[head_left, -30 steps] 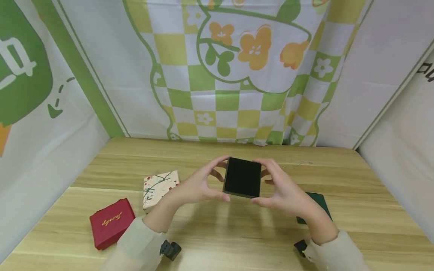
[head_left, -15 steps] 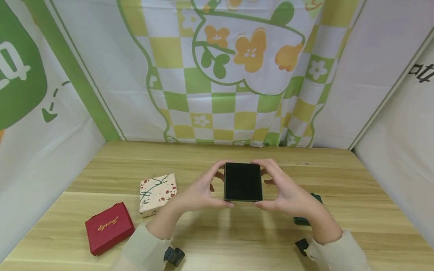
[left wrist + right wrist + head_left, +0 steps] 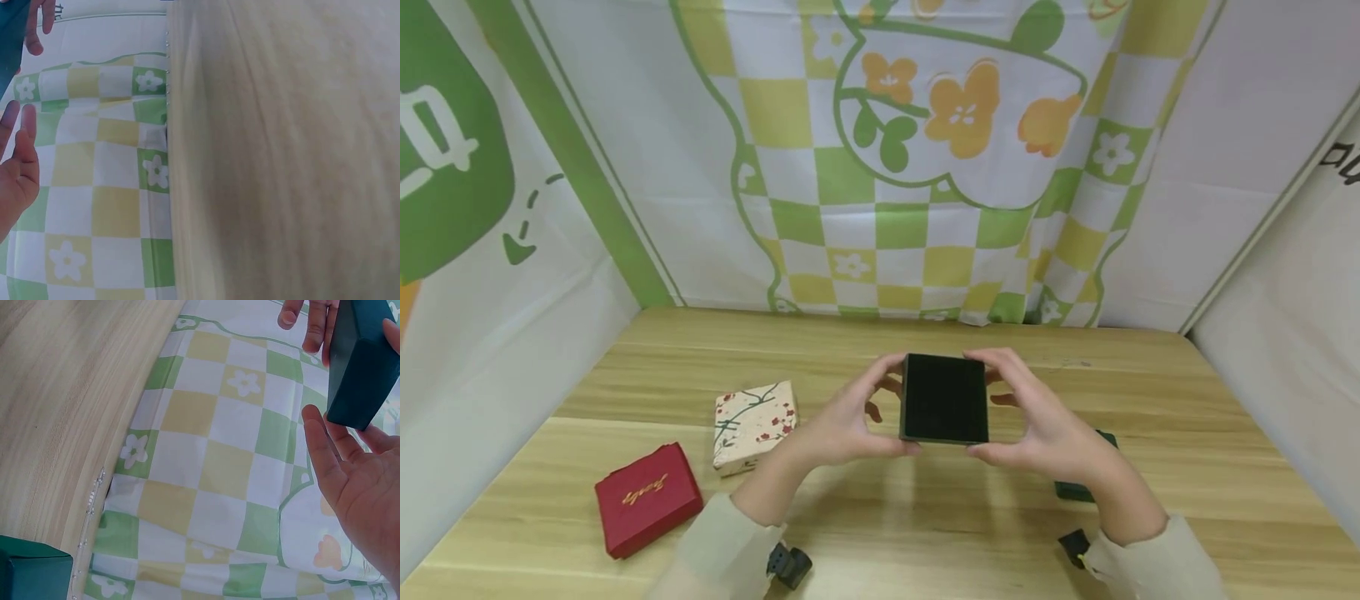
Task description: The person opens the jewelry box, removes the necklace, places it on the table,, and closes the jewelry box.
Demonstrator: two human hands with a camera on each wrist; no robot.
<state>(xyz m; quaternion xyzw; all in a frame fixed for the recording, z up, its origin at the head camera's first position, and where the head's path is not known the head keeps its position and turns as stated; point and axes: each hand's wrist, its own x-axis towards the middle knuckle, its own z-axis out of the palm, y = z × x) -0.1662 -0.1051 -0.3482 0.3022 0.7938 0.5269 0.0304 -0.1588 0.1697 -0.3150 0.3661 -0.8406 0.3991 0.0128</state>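
In the head view a dark green square box [image 3: 944, 398] is held above the middle of the table, its black face towards me. My left hand [image 3: 850, 427] pinches its left side between thumb and fingers. On the opposite side my right hand [image 3: 1039, 427] grips it the same way. The right wrist view shows the green outer walls of this box [image 3: 359, 369]; whether the black face is a hollow or a lining, I cannot tell. Only an edge of the box [image 3: 9, 44] appears in the left wrist view.
A flowered cream box [image 3: 755, 427] and a red box [image 3: 648, 500] with gold lettering lie left. Partly behind my right forearm lies another green box [image 3: 1075, 492]. A thin beaded chain [image 3: 92, 509] lies near the table's far edge, before the checked curtain [image 3: 901, 250].
The box, slightly turned a second ago, now sits straighter between both hands. It and the hands have shifted slightly right and down in view. Both hands keep their hold.
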